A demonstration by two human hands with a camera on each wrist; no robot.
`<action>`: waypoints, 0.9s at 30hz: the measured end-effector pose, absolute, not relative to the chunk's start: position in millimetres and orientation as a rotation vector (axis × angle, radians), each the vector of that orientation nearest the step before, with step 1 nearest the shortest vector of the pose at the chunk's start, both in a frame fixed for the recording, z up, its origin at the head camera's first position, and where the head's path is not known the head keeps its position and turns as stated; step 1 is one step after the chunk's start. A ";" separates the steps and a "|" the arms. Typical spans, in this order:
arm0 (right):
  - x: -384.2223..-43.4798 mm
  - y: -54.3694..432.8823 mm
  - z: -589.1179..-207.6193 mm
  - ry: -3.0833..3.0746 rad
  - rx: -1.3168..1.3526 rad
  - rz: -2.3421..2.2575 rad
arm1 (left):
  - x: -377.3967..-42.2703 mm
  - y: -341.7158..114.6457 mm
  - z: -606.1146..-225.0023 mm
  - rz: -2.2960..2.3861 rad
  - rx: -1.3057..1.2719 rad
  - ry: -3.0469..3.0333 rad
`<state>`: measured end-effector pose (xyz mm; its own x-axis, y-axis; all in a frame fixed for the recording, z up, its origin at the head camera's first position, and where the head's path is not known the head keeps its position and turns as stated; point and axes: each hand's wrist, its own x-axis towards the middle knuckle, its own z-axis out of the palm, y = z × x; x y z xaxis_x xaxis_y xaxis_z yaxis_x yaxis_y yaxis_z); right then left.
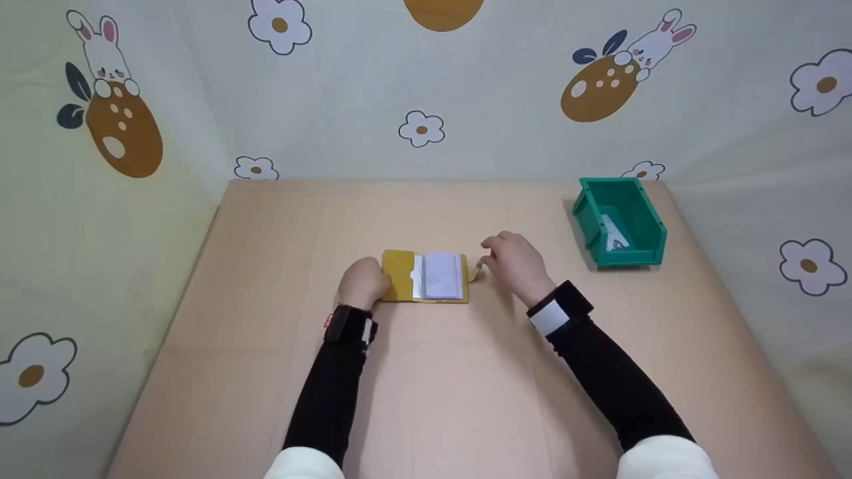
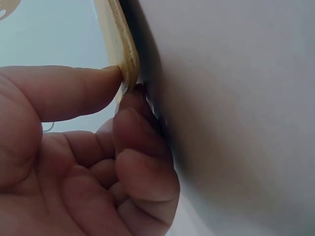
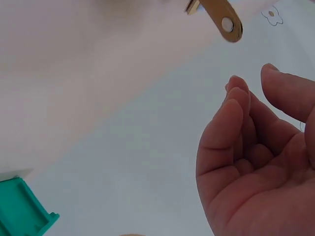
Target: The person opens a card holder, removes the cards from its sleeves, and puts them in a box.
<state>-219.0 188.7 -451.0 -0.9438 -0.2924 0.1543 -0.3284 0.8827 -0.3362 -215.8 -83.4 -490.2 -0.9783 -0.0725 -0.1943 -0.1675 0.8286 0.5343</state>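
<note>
A small yellow card holder [image 1: 399,276] lies unfolded on the table, with pale inner sleeves [image 1: 443,275] on its right half. My left hand [image 1: 363,283] pinches its left edge; in the left wrist view the thumb [image 2: 88,91] lies on one side of the yellow cover [image 2: 120,37] and the fingers on the other. From the holder's right edge a snap strap [image 3: 224,19] sticks up, its metal stud showing. Just right of that strap is my right hand [image 1: 519,266], fingers loosely bent, with a gap between thumb and fingertips and nothing held.
A green plastic bin [image 1: 622,223] stands at the table's back right, with a white triangular piece [image 1: 614,234] inside. Patterned cloth [image 1: 346,86] hangs behind the table [image 1: 293,219] and along both sides.
</note>
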 end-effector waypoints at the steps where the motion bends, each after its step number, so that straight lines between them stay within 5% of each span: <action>1: -218.5 185.4 -452.4 -2.955 0.505 0.544 | -215.9 -83.0 -489.9 0.850 -0.190 2.842; 27: -225.8 156.4 -485.2 -2.845 0.761 0.220 | -216.8 -80.7 -489.0 0.774 -0.168 2.863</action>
<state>-225.8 156.4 -485.2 -0.8505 -0.4784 0.2186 -0.5063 0.8572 -0.0943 -216.8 -80.7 -489.0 -0.9790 -0.0642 -0.1933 -0.1528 0.8587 0.4891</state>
